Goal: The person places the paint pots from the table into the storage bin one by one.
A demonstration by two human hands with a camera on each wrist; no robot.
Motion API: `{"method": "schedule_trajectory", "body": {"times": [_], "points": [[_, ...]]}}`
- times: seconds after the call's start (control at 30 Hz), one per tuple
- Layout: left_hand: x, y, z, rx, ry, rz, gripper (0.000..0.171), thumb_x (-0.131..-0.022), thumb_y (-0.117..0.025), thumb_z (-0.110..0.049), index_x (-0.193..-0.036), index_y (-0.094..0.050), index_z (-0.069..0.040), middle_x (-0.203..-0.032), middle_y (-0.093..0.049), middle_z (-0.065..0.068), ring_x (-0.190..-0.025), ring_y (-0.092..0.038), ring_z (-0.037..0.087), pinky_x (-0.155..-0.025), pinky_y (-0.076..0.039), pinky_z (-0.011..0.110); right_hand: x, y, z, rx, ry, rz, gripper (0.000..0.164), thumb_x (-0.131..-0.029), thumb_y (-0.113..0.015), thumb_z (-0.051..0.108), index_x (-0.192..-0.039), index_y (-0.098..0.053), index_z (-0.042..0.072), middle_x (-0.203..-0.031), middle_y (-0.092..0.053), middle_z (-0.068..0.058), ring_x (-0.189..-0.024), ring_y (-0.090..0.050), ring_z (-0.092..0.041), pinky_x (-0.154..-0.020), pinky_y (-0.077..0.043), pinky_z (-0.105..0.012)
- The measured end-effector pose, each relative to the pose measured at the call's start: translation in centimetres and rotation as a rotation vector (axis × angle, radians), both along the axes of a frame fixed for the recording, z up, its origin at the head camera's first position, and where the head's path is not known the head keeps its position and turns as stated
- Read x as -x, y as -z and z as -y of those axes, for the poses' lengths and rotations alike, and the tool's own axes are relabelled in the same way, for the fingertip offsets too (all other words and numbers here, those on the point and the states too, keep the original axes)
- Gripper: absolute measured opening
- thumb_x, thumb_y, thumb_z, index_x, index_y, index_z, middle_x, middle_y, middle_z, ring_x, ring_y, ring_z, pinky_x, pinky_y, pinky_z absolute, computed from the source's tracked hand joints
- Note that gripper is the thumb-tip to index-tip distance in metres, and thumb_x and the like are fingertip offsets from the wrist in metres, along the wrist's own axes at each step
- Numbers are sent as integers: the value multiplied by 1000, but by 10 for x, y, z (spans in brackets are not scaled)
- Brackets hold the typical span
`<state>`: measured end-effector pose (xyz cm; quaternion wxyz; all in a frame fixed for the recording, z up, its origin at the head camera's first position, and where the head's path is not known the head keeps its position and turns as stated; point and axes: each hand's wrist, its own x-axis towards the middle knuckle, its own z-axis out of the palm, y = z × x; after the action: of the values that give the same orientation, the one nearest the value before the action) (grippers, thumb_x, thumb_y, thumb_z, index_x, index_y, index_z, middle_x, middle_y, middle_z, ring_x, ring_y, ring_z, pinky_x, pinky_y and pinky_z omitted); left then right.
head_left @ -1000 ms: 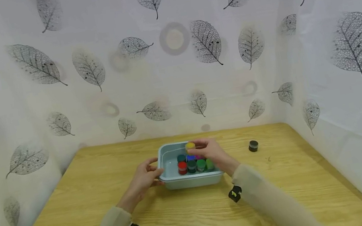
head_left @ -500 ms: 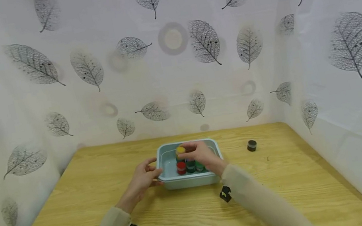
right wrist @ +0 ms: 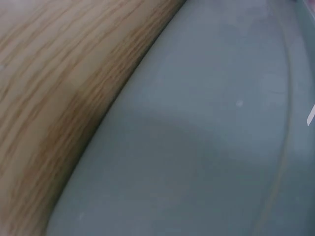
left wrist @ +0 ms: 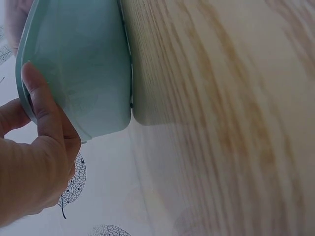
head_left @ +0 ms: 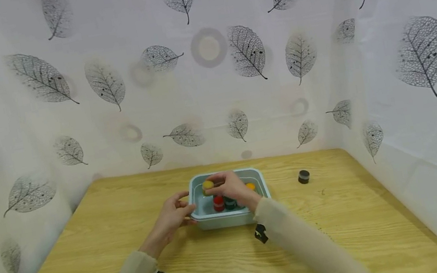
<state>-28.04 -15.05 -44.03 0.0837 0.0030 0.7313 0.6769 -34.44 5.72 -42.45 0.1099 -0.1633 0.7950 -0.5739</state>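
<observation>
A pale blue-green plastic bin (head_left: pixel 229 221) stands on the wooden table in the head view. My left hand (head_left: pixel 171 218) grips its left rim; in the left wrist view the fingers (left wrist: pixel 47 110) lie against the bin's outer wall (left wrist: pixel 93 64). Over the bin's left part, my right hand (head_left: pixel 232 188) pinches a small paint jar (head_left: pixel 208 185) with a yellow lid. Inside the bin are a red jar (head_left: pixel 218 203), a dark green jar (head_left: pixel 230 203) and an orange-topped one (head_left: pixel 250 185). My right hand hides part of the bin's contents. Only the bin wall (right wrist: pixel 197 123) and table appear in the right wrist view.
A black-lidded jar (head_left: pixel 303 176) stands alone on the table, right of the bin. The wooden table (head_left: pixel 207 270) runs back to a white curtain (head_left: pixel 211 94) printed with leaves, which also closes off both sides.
My right hand has carried the yellow-lidded jar leftward across the bin, bringing the orange-topped jar into view. My left hand keeps its grip on the rim.
</observation>
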Motion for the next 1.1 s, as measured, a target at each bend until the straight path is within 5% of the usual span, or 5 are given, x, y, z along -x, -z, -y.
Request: {"method": "schedule_trajectory", "body": {"times": [0.37,1.1], "points": [[-2,0,0,5,3,3,57,-95,-59,-2,-147,-35,1,-103,-53,14,-79,-66,19,-66,-62,33,4,3,9,-79,23,72,43,-81,-80,13,-122,-68,9,-121,-69,-8,-105,-64,-20,-89,-57,-34],[0,2,2,-13,9,-15,57,-95,-60,-1,-147,-36,2,-100,-52,12,-78,-65,18,-63,-62,31,14,10,16,-193,54,31,43,-78,-82,10,-120,-69,7,-124,-67,-12,-116,-60,-26,-102,-52,-39]]}}
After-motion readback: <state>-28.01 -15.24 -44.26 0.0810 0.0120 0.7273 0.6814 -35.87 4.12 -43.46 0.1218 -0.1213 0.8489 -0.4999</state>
